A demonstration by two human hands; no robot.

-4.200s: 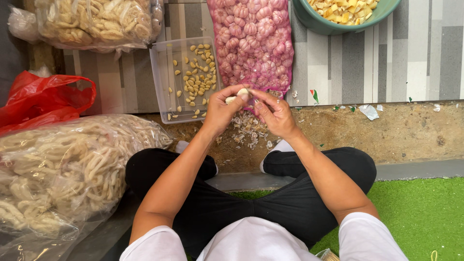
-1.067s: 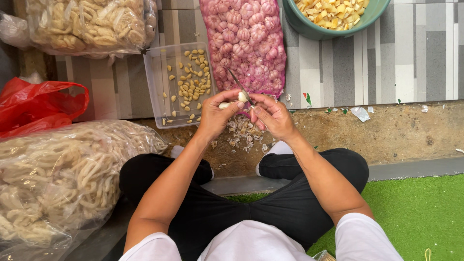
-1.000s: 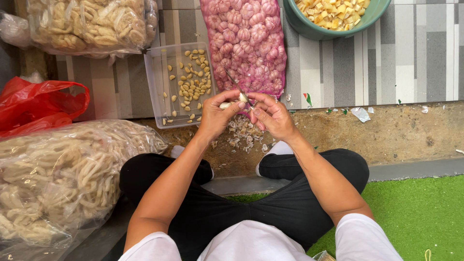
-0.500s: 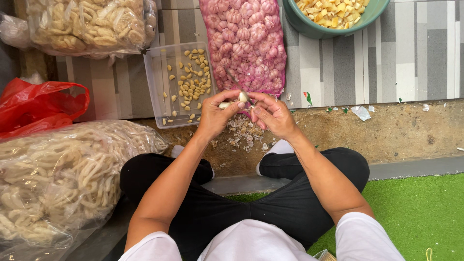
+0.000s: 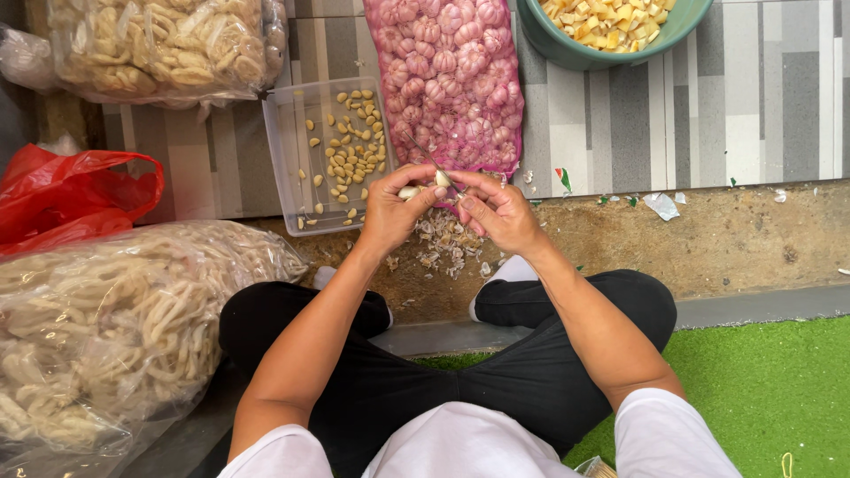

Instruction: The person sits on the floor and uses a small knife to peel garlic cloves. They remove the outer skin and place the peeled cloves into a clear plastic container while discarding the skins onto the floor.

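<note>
Peeling a garlic clove with a small knife.
Left hand point(image 5: 390, 212) pinches garlic clove point(image 5: 410, 191); right hand point(image 5: 498, 211) closed on knife point(image 5: 434, 165), over peel scraps point(image 5: 447, 243), by the clear tray point(image 5: 282, 150).

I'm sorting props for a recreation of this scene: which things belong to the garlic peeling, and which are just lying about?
In use: left hand, right hand, garlic clove, small knife, clear tray, pink net bag, peel scraps.
Idle: red bag, green bowl.

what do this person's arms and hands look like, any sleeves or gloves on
Both hands are bare: the left hand and the right hand wear no gloves, and no rings or watch show. The forearms are uncovered too. Short white sleeves end above the elbows on both arms.
</note>
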